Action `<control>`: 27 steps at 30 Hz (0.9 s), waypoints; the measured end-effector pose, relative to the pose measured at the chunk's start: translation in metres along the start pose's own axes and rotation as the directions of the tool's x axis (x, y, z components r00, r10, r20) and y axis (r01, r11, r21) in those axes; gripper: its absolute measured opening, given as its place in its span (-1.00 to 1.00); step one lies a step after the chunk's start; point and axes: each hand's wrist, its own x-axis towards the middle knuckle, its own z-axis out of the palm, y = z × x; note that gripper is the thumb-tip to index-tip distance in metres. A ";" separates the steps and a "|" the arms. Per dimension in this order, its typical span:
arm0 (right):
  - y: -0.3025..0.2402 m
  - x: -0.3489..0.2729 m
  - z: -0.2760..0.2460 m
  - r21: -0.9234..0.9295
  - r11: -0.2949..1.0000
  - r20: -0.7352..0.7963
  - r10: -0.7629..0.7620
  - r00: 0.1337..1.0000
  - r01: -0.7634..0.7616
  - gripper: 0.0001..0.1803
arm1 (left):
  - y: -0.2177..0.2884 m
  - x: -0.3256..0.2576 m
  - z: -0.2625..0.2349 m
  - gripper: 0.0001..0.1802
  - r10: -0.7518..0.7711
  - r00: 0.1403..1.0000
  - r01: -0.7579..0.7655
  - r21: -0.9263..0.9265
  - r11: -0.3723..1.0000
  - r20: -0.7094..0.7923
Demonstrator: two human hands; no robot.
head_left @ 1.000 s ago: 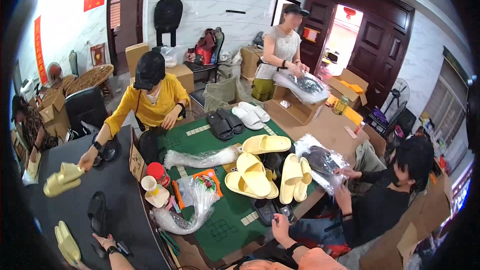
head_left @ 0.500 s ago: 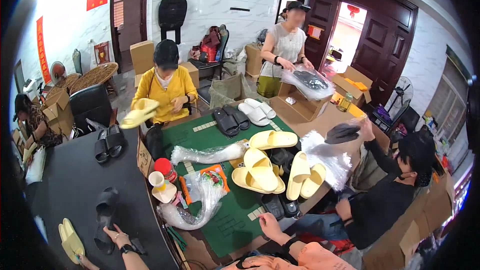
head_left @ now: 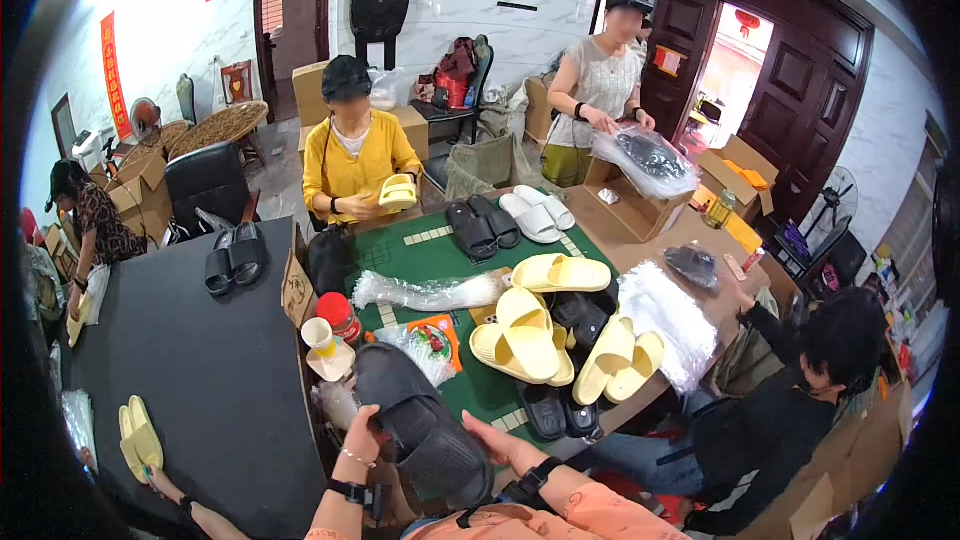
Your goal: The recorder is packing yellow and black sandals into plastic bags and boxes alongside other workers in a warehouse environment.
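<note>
A black slide slipper [head_left: 425,430] is held up in front of me, over the near edge of the green mat; whether a second one lies against it I cannot tell. My left hand [head_left: 362,436] grips its left edge, with the fingers partly hidden. On the other side, my right hand [head_left: 497,441] holds the slipper's edge between thumb and fingers. Just beyond, yellow slides [head_left: 528,335] lie heaped on the mat, with black slippers [head_left: 547,412] under and beside them.
A red-lidded jar [head_left: 340,318] and a cup [head_left: 320,336] stand left of the mat [head_left: 400,240]. On the dark table [head_left: 200,380], another person's hand [head_left: 155,477] touches yellow slides [head_left: 138,435]. Clear plastic bags [head_left: 670,325] lie right; co-workers handle slippers across the table.
My left hand has lifted the black slipper off the dark table and brought it rightward before me; my right hand has joined it. The co-worker in yellow has drawn a yellow slide closer.
</note>
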 end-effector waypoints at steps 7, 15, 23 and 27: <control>0.038 -0.006 -0.042 -0.003 0.999 -0.122 -0.032 0.992 0.032 -0.51 | -0.046 0.038 0.017 -0.66 -0.099 0.995 0.090 0.367 0.926 0.006; 0.033 -0.013 -0.069 0.179 0.950 -0.254 -0.207 0.945 0.256 -0.53 | -0.062 -0.027 0.039 -0.56 -0.299 0.928 0.301 0.025 0.953 0.221; 0.023 -0.009 -0.064 0.062 0.943 -0.265 -0.301 0.916 0.328 -0.51 | -0.084 -0.047 0.018 -0.50 -0.318 0.929 0.281 0.202 0.938 0.188; 0.022 -0.005 -0.061 0.125 0.937 -0.241 -0.291 0.926 0.327 -0.40 | -0.088 -0.044 0.006 -0.55 -0.320 0.922 0.292 0.151 0.944 0.220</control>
